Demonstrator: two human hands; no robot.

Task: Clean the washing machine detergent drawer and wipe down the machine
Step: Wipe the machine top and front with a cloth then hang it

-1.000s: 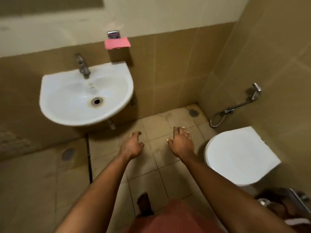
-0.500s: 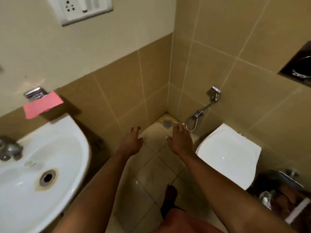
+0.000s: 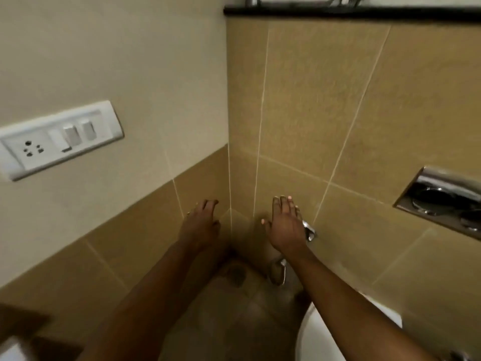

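Note:
No washing machine or detergent drawer is in view. I face a tiled bathroom corner. My left hand (image 3: 201, 221) is stretched out in front of me with loosely bent fingers and holds nothing. My right hand (image 3: 285, 225) is held out beside it with straight fingers, also empty, in front of the wall tiles.
A white switch and socket plate (image 3: 59, 139) sits on the left wall. A chrome spray handle (image 3: 309, 230) shows behind my right hand. A chrome flush plate (image 3: 442, 201) is on the right wall, a white toilet lid (image 3: 312, 337) at the bottom right, a floor drain (image 3: 235, 273) in the corner.
My view has swung up and to the right: the sink and pink soap holder have left the frame, the switch plate dropped to mid-left. Both hands stay outstretched and empty.

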